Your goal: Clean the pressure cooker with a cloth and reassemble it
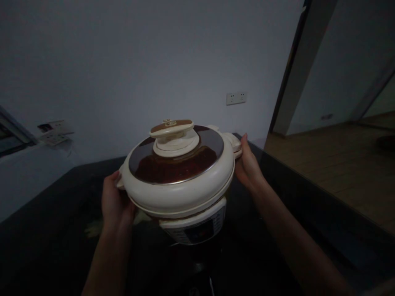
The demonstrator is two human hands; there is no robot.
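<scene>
An electric cooker (pixel 182 199) with a cream rim and a control panel (pixel 199 230) on its front is held between my hands, tilted a little. Its lid (pixel 177 166) has a dark brown see-through top and a cream-and-brown knob (pixel 172 128). My left hand (pixel 115 201) is closed round the side handle on the left. At the opposite handle, my right hand (pixel 247 164) grips with the thumb on top and the fingers underneath. Whether the cooker's base touches the dark table below, I cannot tell.
A dark table (pixel 268 176) spreads beneath the cooker, against a pale wall (pixel 148 65). A double socket (pixel 236 98) is on that wall. Papers (pixel 57 131) lie at the left. Wooden floor (pixel 296 156) shows to the right, beyond the table's edge.
</scene>
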